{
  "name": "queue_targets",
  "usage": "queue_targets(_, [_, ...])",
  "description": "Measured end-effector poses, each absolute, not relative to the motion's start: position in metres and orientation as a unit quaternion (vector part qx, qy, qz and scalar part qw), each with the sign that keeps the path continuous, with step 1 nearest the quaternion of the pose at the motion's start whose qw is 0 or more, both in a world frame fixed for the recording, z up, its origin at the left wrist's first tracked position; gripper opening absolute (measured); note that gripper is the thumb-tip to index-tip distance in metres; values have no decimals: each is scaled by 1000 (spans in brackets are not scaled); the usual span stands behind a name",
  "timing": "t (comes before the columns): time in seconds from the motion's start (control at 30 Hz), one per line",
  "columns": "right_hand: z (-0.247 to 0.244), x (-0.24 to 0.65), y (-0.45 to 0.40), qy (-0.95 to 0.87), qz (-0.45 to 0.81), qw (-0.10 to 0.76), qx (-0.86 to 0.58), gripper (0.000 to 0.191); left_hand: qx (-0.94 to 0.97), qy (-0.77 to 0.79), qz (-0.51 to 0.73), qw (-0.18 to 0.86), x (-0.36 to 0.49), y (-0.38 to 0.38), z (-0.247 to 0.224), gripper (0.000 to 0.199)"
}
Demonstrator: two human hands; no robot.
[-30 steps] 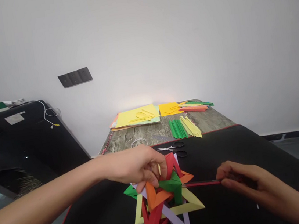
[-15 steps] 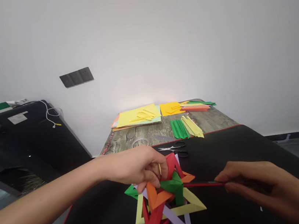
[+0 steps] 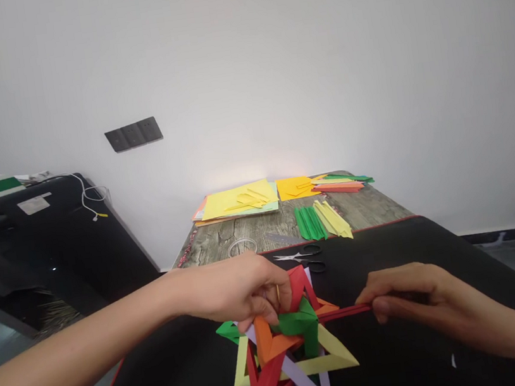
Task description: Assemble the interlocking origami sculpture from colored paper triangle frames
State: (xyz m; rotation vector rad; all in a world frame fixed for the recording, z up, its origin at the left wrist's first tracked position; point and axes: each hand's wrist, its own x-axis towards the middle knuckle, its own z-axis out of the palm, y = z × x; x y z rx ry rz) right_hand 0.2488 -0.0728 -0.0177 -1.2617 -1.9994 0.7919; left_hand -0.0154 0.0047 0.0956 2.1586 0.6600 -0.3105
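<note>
A star-shaped origami model (image 3: pixel 269 384) of interlocked red, green, orange, yellow and lilac folded paper strips stands on the black mat. Over its upper left side, my left hand (image 3: pixel 252 289) is closed, gripping the paper model; some of its fingertips are hidden behind the paper. To the right, my right hand (image 3: pixel 409 296) pinches the outer end of a red paper strip (image 3: pixel 346 312) between thumb and fingers. The strip's other end runs into the model behind the green piece, where I cannot see it.
Black-handled scissors (image 3: pixel 302 256) lie just beyond the model. Farther back are a ruler (image 3: pixel 284 238), a roll of tape (image 3: pixel 242 246), folded green strips (image 3: pixel 310 222), pale yellow strips (image 3: pixel 333 219) and stacked coloured paper (image 3: pixel 220 203). A black cabinet (image 3: pixel 70 225) stands at left.
My right hand has moved slightly up and left along the red strip, its fingers now closer to the model. My left hand keeps its hold, nearly still.
</note>
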Motion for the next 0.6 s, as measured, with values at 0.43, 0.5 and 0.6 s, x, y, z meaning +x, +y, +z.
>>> queue_targets(0.43, [-31,246,-70,-702,298,418,-494,28,850,273,-123,434,-15,8,93,28])
queue_targets(0.5, [-35,246,-65,-689,319,438,-480,31,853,271,-124,429,-14,8,94,28])
queue_targets(0.6, [-40,248,-55,-678,368,447,-453,33,857,266,-126,424,-12,8,94,25])
